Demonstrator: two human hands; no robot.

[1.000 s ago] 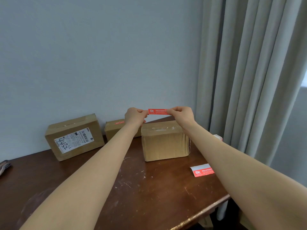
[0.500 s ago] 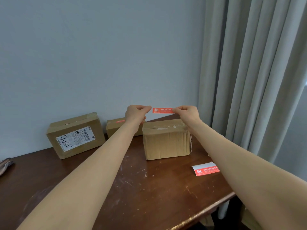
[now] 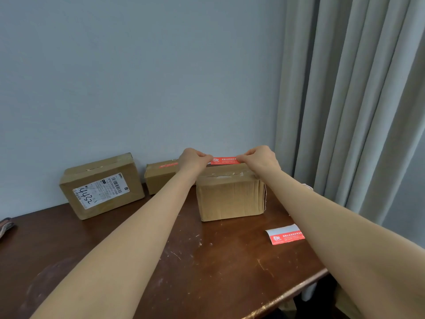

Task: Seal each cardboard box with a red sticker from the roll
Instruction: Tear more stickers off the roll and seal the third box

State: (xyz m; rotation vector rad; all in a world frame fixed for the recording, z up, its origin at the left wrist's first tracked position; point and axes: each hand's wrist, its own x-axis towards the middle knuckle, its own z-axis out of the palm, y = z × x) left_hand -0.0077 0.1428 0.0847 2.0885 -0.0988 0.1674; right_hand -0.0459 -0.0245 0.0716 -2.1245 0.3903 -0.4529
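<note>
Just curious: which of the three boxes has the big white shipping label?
The leftmost box, leaning against the wall. The small back box and the middle box show none.

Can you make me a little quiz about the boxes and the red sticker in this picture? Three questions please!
1. True or false: the red rectangular paper sticker is already pressed flat on the nearest brown cardboard box.
2. Which hands hold the sticker? A) only the left hand B) only the right hand C) both, one at each end
3. Fill in: the small brown cardboard box by the wall already has a ____ sticker on top.

Key:
1. False, it is held stretched just above the box top.
2. C
3. red
</note>
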